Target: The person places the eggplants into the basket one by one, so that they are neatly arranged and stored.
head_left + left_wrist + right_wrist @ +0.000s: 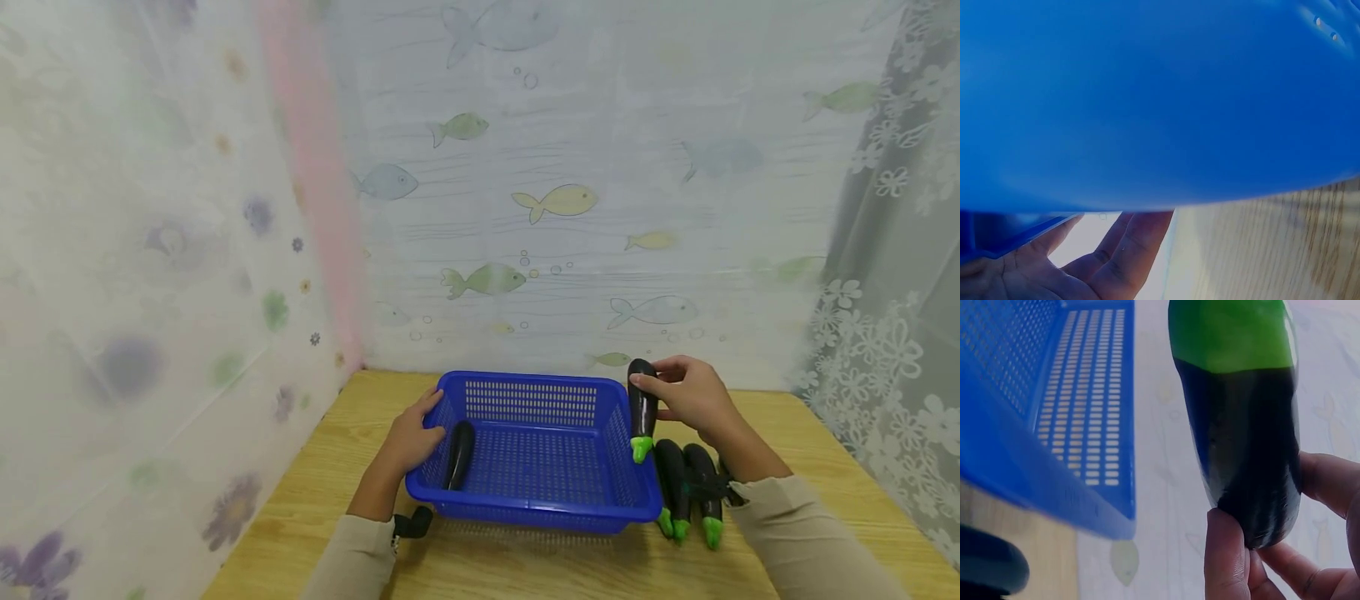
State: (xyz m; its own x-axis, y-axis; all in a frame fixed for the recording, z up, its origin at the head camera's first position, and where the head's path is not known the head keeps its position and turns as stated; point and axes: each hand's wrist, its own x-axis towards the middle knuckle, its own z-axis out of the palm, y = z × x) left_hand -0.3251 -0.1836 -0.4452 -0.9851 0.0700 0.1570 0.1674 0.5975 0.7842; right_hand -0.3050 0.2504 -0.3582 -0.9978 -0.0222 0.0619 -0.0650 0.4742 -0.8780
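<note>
Your R hand (693, 396) pinched a long, glossy black eggplant w/ a green cap (643, 408), cap down, by the right rim of a blue, rectangular, slotted plastic basket (525, 503); your L hand (412, 437), well apart, gripped the opposite end. Step in hand, prob.: loading. Next move likely called for clearing that raised rim, the main obstacle, & lowering the eggplant inside, where a dark, elongated eggplant (461, 454) lay at left. At least three green-capped black eggplants (677, 483) lay just right of the basket on the pale wood-grain table (315, 500), partly hidden by black wrist gear (723, 487).
</note>
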